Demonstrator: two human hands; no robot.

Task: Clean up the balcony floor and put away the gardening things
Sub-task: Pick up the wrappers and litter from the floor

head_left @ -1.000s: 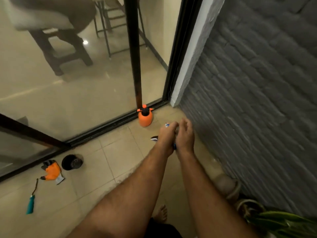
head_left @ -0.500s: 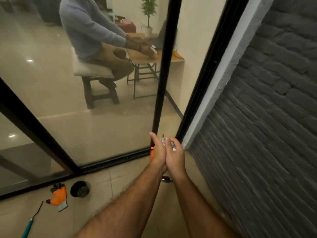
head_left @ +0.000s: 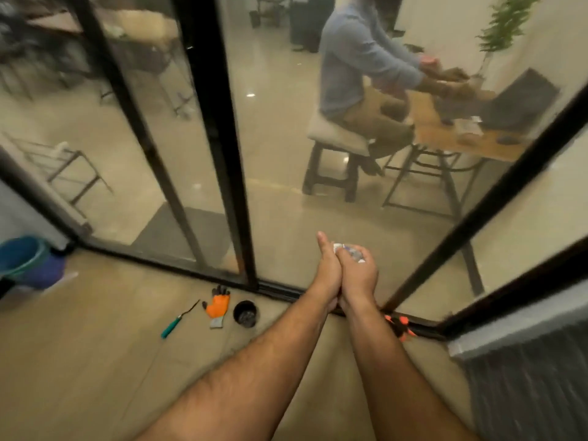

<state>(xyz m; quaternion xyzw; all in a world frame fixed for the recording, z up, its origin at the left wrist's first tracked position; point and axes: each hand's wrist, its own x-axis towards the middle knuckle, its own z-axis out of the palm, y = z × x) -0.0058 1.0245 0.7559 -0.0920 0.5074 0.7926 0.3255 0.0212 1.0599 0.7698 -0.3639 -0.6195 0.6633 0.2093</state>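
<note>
Collecting step. Left hand (head_left: 327, 272) and right hand (head_left: 358, 275), pressed together, clasp a small crumpled white-and-blue wrapper (head_left: 348, 251). Next presumably: carry it off, then gather orange work glove (head_left: 217, 308), green-handled tool (head_left: 178, 319), black round pot (head_left: 245, 314) lying near-left on tiled floor (head_left: 79, 361).

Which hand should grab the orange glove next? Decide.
Left, probably. The orange glove lies on the floor left of both arms, nearer the left hand. The right hand grips a small crumpled item.

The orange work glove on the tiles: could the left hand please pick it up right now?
Probably not: the left hand is raised, pressed against the right hand, well above the orange work glove.
</note>
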